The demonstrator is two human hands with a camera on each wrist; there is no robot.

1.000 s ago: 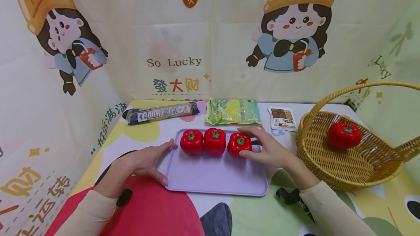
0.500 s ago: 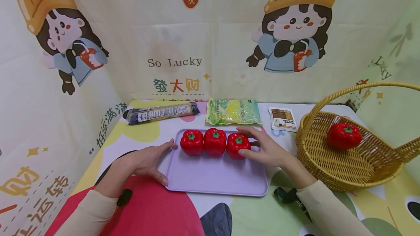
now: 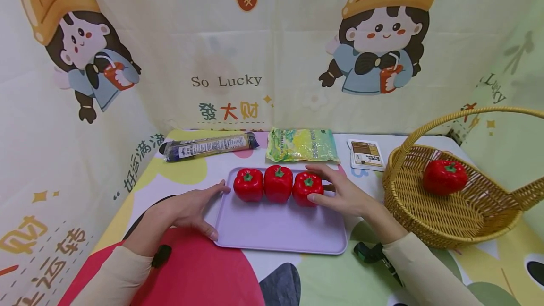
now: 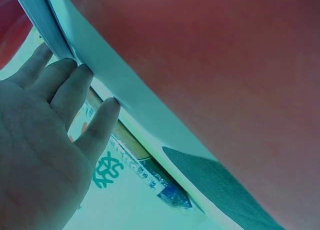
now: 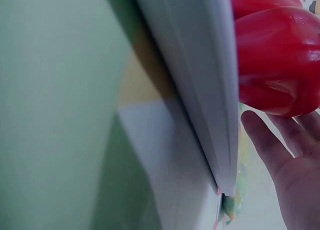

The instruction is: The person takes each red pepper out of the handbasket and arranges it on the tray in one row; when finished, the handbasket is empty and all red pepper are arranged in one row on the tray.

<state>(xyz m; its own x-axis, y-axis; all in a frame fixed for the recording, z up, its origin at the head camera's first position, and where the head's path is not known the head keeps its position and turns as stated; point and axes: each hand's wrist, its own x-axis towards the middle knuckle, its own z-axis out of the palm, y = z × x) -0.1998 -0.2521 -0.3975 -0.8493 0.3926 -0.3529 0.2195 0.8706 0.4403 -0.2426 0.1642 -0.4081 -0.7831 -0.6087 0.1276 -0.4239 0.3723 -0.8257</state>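
Observation:
On a lilac tray [image 3: 280, 230], three shiny red bell peppers stand in a row along the far side. The left bell pepper [image 3: 248, 185] and middle bell pepper [image 3: 278, 184] stand side by side. My right hand [image 3: 346, 193] holds the right bell pepper [image 3: 308, 189], thumb at its front and forefinger at its back. That pepper stands close against the middle one, stem up. My left hand [image 3: 191, 210] rests with spread fingers at the tray's left edge, its thumb by the near corner. In the left wrist view, the fingers [image 4: 72, 92] reach the tray's edge fairly straight.
A wicker basket [image 3: 425, 221] with a tall handle stands at right, holding another red bell pepper [image 3: 445, 177]. Behind the tray lie a long plastic-wrapped pack [image 3: 210, 147], a green-yellow packet [image 3: 301, 145] and a small brown-white sachet [image 3: 366, 154]. A printed cloth [image 3: 289, 60] hangs behind.
My right hand has slid the right bell pepper slightly left, narrowing the gap to the middle one. The left hand and the tray have stayed in place.

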